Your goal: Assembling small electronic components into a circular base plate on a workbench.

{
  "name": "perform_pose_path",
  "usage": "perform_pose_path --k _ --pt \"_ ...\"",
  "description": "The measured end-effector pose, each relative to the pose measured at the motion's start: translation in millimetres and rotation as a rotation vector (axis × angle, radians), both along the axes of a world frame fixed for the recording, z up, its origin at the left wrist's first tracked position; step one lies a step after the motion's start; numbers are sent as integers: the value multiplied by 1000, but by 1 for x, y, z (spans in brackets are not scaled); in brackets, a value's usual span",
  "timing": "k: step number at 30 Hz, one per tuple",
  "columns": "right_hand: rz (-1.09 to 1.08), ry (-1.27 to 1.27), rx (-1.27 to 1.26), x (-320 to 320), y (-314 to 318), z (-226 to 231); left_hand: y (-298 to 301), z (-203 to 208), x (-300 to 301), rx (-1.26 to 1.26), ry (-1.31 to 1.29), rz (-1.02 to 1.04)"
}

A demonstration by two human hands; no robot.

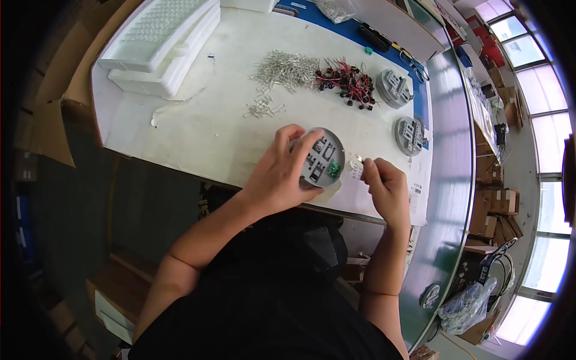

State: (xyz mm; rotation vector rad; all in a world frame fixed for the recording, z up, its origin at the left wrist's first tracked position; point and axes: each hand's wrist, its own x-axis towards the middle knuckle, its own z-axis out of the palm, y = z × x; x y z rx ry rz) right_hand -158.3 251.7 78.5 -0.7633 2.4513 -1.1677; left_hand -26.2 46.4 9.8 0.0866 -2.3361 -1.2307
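My left hand [275,174] grips a round grey plastic housing [336,150] by its rim and tilts it above the table's front edge. Inside the housing are moulded compartments, dark fittings and a small green part [333,169]. To its right, my right hand [389,187] is pinched around a small shiny metal piece [360,159], whose exact kind is too small to tell. That piece is close to the housing's right rim but apart from it.
Beyond my hands lie a heap of metal clips [285,71] and a pile of black parts with red wires [351,83]. Similar grey housings [394,89] stand at the right. White foam trays [159,36] are stacked at the far left. A blue mat [324,21] runs along the back.
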Motion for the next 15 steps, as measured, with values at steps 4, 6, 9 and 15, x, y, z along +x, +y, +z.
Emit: perform_pose_path --k 4,6,9,15 --pt "89 127 52 -4 -13 4 -24 25 13 -48 -3 -82" --pt "216 197 56 -5 -23 3 -30 24 7 -51 -50 -78" --pt "270 233 230 0 -33 7 -40 23 5 -74 -151 -76" --pt "347 410 444 6 -50 4 -30 9 -2 -31 -198 -58"
